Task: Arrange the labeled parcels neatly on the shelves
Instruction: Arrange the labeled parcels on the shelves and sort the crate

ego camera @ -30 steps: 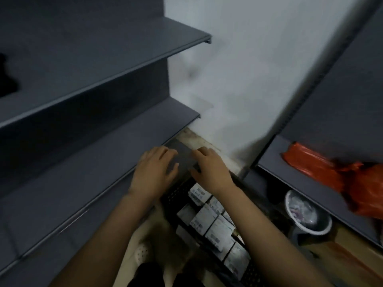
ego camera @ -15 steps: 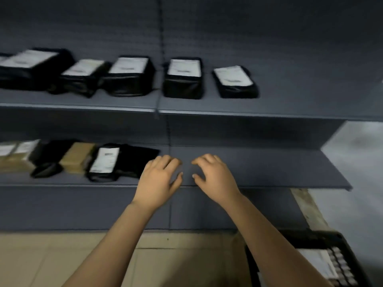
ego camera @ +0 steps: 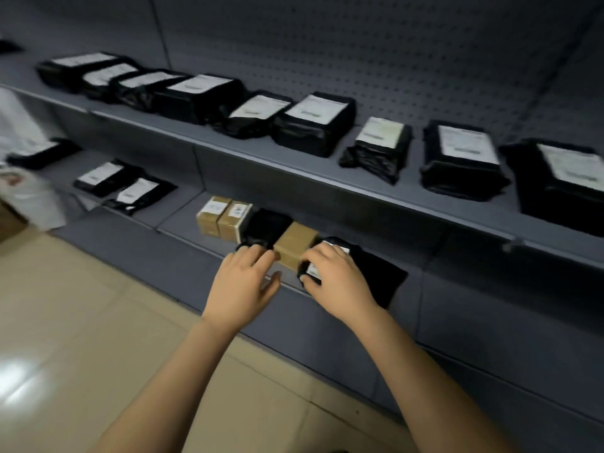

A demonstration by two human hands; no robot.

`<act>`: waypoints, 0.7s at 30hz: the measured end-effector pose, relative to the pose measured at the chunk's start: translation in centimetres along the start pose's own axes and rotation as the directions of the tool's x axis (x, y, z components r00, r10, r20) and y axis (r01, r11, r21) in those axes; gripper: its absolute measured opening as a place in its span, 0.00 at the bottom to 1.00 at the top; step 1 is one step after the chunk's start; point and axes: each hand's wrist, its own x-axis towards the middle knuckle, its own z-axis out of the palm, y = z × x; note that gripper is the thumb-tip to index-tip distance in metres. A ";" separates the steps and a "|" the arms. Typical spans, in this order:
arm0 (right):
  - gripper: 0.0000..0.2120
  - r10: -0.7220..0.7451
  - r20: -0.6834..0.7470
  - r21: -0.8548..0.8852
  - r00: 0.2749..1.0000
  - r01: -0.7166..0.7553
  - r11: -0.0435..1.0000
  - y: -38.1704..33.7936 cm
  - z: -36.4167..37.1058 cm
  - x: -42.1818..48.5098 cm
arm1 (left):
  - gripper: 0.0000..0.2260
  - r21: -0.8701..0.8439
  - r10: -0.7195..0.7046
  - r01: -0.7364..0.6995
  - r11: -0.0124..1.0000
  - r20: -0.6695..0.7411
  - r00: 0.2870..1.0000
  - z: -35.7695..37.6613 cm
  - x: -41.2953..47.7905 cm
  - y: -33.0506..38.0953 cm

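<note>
On the lower shelf (ego camera: 183, 220), your left hand (ego camera: 243, 286) lay loose and spread, with its fingertips by the near left corner of the brown box (ego camera: 294, 240). Just right of it, your right hand (ego camera: 338, 282) pinched the near end of the black labelled parcel (ego camera: 376, 276). That parcel sat at the shelf's lip, so a tug toward you would likely have dropped it to the floor (ego camera: 98, 322).
</note>
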 end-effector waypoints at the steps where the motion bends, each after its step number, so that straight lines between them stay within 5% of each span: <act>1: 0.14 -0.028 0.017 0.001 0.999 0.028 1.000 -0.9 0.6 1.4 | 0.12 0.015 -0.026 0.026 1.000 -0.006 1.000 -0.3 -0.1 -1.5; 21: 0.16 -0.465 0.199 0.186 0.863 0.432 0.882 -12.9 11.8 26.6 | 0.15 0.211 -0.479 0.483 0.850 -0.073 0.875 -3.1 2.0 -22.7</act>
